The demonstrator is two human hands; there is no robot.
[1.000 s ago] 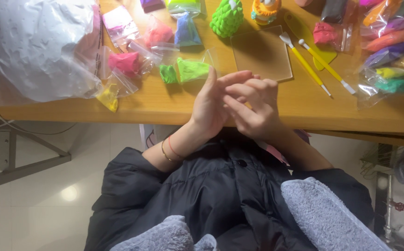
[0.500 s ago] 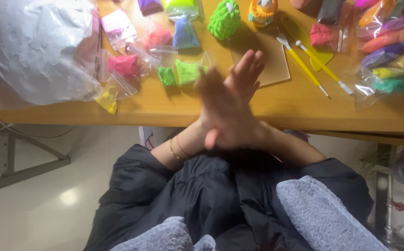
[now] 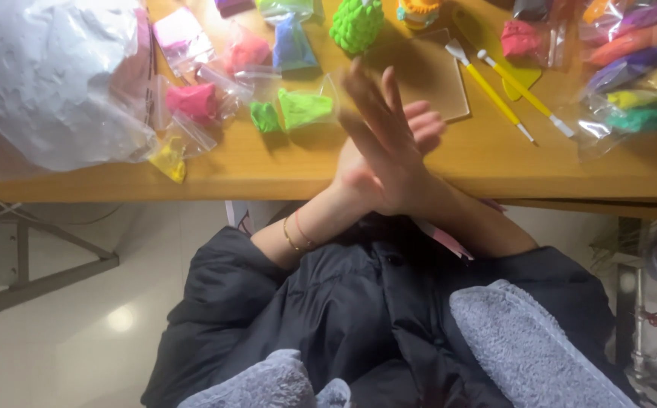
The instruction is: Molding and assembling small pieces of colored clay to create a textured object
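Head view. The left hand [image 3: 377,162] and the right hand [image 3: 419,132] are pressed palm to palm above the near edge of the bench [image 3: 268,170], fingers straight and close together, pointing away from the body. Whatever is rolled between the palms is hidden; whether they enclose clay cannot be told. A second earlier the fingers were curled and interlaced low over the bench edge; half a second earlier the upper hand had slid forward; now the left fingers [image 3: 366,98] reach furthest, a blurred sliding stroke. This suggests a rubbing or rolling motion is under way, palms shearing back and forth.

Just beyond the fingertips lies a clear sheet [image 3: 434,79]. Left of the fingers, close by, sit two green clay pieces [image 3: 290,112] in a clear bag; further left are a pink clay bag [image 3: 192,100] and a yellow clay bag [image 3: 170,160]. Right of the fingers lie two yellow modelling tools [image 3: 506,91]. Beyond the fingers stands a green bumpy clay figure [image 3: 357,24]. Nothing on the bench has shifted.
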